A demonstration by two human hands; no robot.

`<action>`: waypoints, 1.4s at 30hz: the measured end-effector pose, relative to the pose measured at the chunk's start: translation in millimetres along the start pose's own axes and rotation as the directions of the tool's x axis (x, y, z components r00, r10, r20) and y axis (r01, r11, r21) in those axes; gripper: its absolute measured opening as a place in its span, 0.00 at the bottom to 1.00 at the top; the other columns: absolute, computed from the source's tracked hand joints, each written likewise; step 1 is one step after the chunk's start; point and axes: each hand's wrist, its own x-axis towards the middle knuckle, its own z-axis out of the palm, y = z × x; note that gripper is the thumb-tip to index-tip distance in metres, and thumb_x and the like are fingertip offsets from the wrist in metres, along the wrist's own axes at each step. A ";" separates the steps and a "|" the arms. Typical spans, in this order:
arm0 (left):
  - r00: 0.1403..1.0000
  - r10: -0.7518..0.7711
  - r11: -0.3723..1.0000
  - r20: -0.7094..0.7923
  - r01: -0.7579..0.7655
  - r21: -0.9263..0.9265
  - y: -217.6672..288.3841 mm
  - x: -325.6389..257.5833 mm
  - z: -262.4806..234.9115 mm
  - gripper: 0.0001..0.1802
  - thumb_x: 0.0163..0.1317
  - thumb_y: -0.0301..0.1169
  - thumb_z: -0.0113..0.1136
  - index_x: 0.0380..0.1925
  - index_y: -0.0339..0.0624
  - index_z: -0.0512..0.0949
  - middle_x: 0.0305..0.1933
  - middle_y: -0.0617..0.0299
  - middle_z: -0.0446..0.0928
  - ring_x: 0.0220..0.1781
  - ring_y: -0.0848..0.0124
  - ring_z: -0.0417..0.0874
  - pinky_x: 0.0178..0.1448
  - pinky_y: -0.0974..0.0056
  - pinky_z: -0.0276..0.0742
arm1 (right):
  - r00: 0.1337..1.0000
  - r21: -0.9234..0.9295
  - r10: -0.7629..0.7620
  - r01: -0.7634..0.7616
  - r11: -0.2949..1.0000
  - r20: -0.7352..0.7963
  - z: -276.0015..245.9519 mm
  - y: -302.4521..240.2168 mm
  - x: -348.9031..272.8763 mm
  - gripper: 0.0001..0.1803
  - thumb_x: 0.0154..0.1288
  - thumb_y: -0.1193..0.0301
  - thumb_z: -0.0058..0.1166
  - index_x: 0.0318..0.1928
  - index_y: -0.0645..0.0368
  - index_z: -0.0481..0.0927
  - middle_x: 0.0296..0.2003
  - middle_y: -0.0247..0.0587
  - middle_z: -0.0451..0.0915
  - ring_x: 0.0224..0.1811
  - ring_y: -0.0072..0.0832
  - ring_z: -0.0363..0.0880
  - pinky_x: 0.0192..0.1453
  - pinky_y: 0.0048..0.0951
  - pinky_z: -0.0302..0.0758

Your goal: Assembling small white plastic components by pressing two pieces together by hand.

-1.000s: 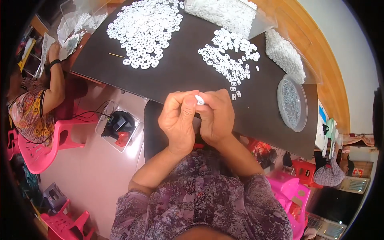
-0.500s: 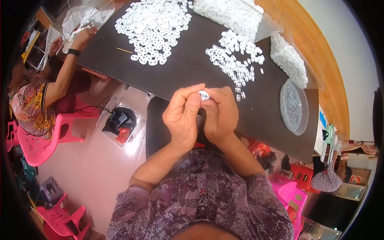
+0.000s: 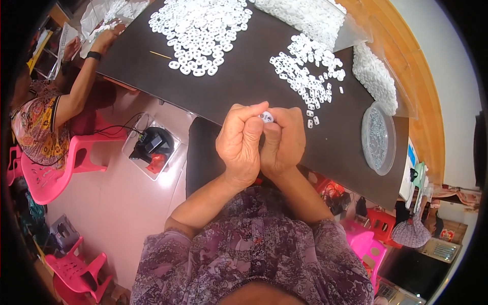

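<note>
Both hands closed in a fingertip pinch on one white piece: left hand on one side, right hand on the other. Piece sits between them, just off the bench near edge. Versus a second ago it's turned: was more edge-on, now shows two dark openings. Read: still working this one piece, not released. Oval pile and small-part pile look unchanged. Can't see what's inside the grip.
</note>
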 end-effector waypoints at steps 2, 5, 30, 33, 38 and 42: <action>0.999 0.007 1.000 -0.033 -0.007 -0.011 -3.4 1.6 1.6 0.11 0.67 0.29 0.50 0.41 0.32 0.76 0.34 0.64 0.71 0.34 0.79 0.68 0.38 0.75 0.65 | 0.998 -0.051 -0.058 0.059 0.997 0.017 0.4 2.4 0.7 0.07 0.62 0.75 0.52 0.37 0.66 0.73 0.29 0.43 0.74 0.24 0.35 0.68 0.25 0.31 0.63; 0.997 0.040 0.999 -0.067 -0.042 -0.017 -7.6 3.5 1.8 0.09 0.66 0.29 0.53 0.38 0.33 0.76 0.29 0.64 0.71 0.29 0.78 0.69 0.32 0.75 0.65 | 0.996 -0.065 -0.080 0.082 0.995 0.035 -0.6 4.8 -0.1 0.09 0.58 0.76 0.54 0.38 0.67 0.73 0.29 0.43 0.73 0.24 0.36 0.67 0.24 0.31 0.63; 0.908 -0.301 0.952 0.290 0.269 0.145 -26.6 9.4 17.0 0.13 0.62 0.25 0.53 0.46 0.33 0.75 0.29 0.59 0.76 0.32 0.74 0.76 0.39 0.70 0.72 | 0.983 -0.392 0.181 -0.163 0.906 0.009 -116.5 52.7 34.4 0.01 0.60 0.79 0.54 0.33 0.63 0.78 0.28 0.37 0.78 0.29 0.19 0.74 0.33 0.20 0.70; 0.920 -0.240 0.958 0.310 0.173 0.227 -30.1 14.3 17.3 0.10 0.60 0.25 0.56 0.41 0.33 0.77 0.27 0.59 0.76 0.30 0.71 0.76 0.37 0.68 0.72 | 0.981 -0.540 0.162 -0.195 0.819 -0.109 -177.2 86.8 87.1 0.05 0.61 0.76 0.54 0.35 0.65 0.80 0.29 0.38 0.80 0.31 0.19 0.75 0.35 0.22 0.72; 0.913 -0.144 0.960 0.383 0.035 0.277 -24.4 20.2 41.5 0.07 0.57 0.24 0.58 0.36 0.35 0.78 0.26 0.58 0.77 0.29 0.66 0.76 0.34 0.65 0.71 | 0.960 -0.592 0.195 -0.277 0.757 -0.200 -255.3 177.6 161.8 0.10 0.61 0.69 0.54 0.38 0.64 0.80 0.32 0.42 0.81 0.34 0.24 0.78 0.40 0.25 0.72; 0.747 0.234 0.813 0.622 -0.502 0.296 -29.0 41.4 89.0 0.08 0.46 0.18 0.57 0.27 0.39 0.77 0.25 0.57 0.75 0.29 0.58 0.74 0.32 0.60 0.71 | 0.971 -0.861 0.195 -0.215 0.462 -0.138 -275.0 237.8 176.6 0.11 0.60 0.65 0.51 0.36 0.58 0.81 0.34 0.49 0.81 0.36 0.39 0.80 0.41 0.36 0.74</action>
